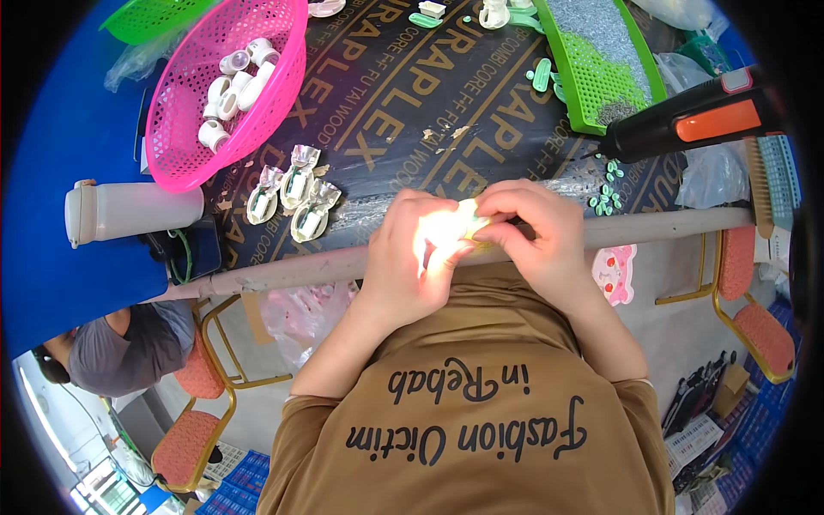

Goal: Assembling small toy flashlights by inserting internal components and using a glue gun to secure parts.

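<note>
Left hand (412,249) and right hand (536,227) pinch together on a small pale plastic part (468,219) at the desk (412,94) edge, steadying it; pink basket (225,86) at ten o'clock.

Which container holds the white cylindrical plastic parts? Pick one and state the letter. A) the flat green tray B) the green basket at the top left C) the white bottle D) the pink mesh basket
D: the white cylindrical parts lie heaped inside the pink mesh basket at the upper left of the dark table, while the flat green tray holds only fine grey and green bits.
</note>
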{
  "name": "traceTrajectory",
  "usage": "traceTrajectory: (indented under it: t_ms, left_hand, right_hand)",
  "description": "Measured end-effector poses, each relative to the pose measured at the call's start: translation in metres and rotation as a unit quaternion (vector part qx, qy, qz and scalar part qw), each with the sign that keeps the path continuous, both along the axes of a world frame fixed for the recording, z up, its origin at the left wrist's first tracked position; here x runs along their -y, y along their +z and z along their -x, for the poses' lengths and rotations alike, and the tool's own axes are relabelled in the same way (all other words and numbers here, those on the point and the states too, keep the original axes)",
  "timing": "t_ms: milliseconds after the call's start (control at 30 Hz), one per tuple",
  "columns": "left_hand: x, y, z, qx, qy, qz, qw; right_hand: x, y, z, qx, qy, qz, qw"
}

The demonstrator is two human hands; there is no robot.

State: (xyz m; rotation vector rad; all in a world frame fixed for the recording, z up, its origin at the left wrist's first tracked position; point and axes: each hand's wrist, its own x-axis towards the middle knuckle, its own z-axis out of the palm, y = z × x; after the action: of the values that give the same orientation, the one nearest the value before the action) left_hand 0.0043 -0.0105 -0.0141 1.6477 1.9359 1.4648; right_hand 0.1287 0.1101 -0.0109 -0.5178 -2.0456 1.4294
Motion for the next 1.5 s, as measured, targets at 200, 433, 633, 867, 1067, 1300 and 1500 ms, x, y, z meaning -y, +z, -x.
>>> traceTrajectory:
  t_ms: [200,433,633,867,1067,1300,1500]
  left_hand:
    - [0.001,0.001,-0.002,0.025,0.014,0.025,0.999]
    - [0.003,0.0,-0.002,0.017,-0.013,0.001,1.0]
    - [0.005,-0.006,-0.003,0.051,-0.009,-0.005,0.999]
    - [0.008,-0.004,0.0,0.173,-0.012,0.054,0.983]
    - [0.01,0.011,0.001,0.427,-0.14,-0.042,0.893]
    - [0.01,0.015,0.006,0.568,-0.165,-0.033,0.806]
    - [0.008,0.02,0.004,0.561,-0.157,-0.057,0.81]
  right_hand:
    - [0.001,-0.005,0.004,-0.044,-0.02,-0.195,0.98]
    - [-0.01,0.002,0.0,0.014,0.06,-0.031,0.998]
    - [-0.002,0.004,0.002,-0.014,0.025,-0.264,0.964]
    - [-0.003,-0.001,0.005,-0.017,-0.002,-0.304,0.952]
    - [-0.015,0.018,0.002,0.052,0.205,-0.025,0.977]
    - [0.0,0.01,0.0,-0.042,0.187,-0.063,0.979]
    - [0.007,0.012,0.002,-0.051,0.165,-0.054,0.984]
